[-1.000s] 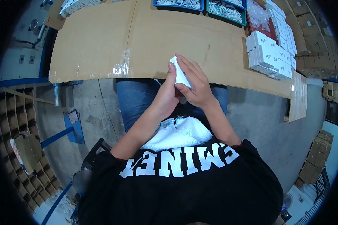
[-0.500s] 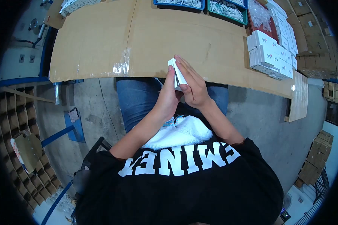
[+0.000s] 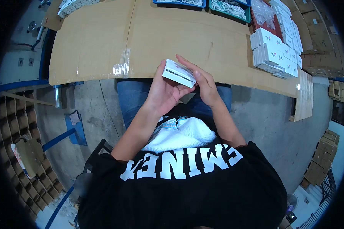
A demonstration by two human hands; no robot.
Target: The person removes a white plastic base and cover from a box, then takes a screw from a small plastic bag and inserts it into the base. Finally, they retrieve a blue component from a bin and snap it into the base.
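Together, hands grasp a white box by the edge of a roomy tabletop.

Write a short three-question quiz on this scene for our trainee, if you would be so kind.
1. True or false: the left hand lies flat on the tabletop.
2. Where in the view are the trays of slim white pieces: A) lower left, B) top, C) lower right?
3. Fill in: the shirt is black with ... lettering.

Key: 1. False; it holds a white box. 2. B. 3. White.
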